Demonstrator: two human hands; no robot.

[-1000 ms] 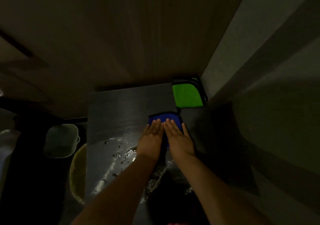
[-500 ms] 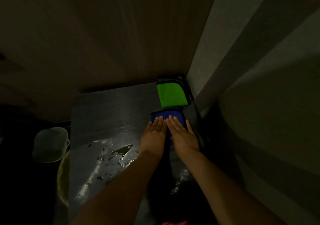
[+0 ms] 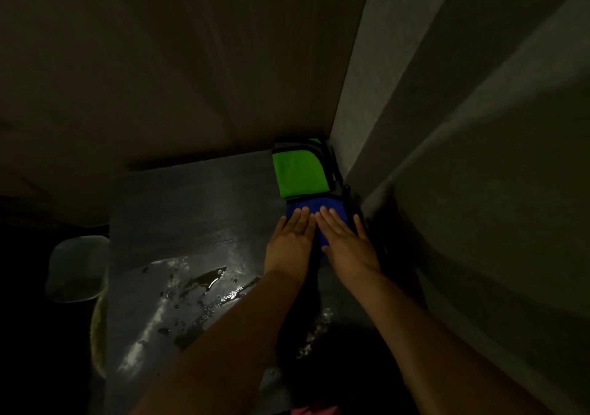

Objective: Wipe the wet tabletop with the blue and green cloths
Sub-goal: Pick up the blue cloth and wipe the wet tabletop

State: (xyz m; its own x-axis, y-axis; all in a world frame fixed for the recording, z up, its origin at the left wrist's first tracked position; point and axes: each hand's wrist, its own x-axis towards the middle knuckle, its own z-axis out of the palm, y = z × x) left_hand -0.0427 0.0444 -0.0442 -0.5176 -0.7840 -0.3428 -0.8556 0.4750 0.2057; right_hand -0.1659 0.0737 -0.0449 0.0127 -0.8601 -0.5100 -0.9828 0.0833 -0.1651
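Observation:
A dark grey tabletop point(image 3: 191, 210) fills the middle of the view, with water pooled and beaded on its near part point(image 3: 204, 282). A folded green cloth point(image 3: 298, 173) lies in the far right corner of the table. Just in front of it, touching it, is the blue cloth point(image 3: 330, 205). My left hand point(image 3: 292, 242) and my right hand point(image 3: 346, 245) press flat on the blue cloth side by side, fingers straight and pointing away from me. Most of the blue cloth is hidden under my hands.
A brown wall stands behind the table and a pale wall point(image 3: 367, 127) runs along its right side, forming a corner. Left of the table, lower down, sit a pale tub point(image 3: 78, 267) and a yellowish round rim point(image 3: 97, 328). The room is dim.
Both hands have pushed the blue cloth away from me and to the right, until it meets the green cloth in the corner. The view has shifted right.

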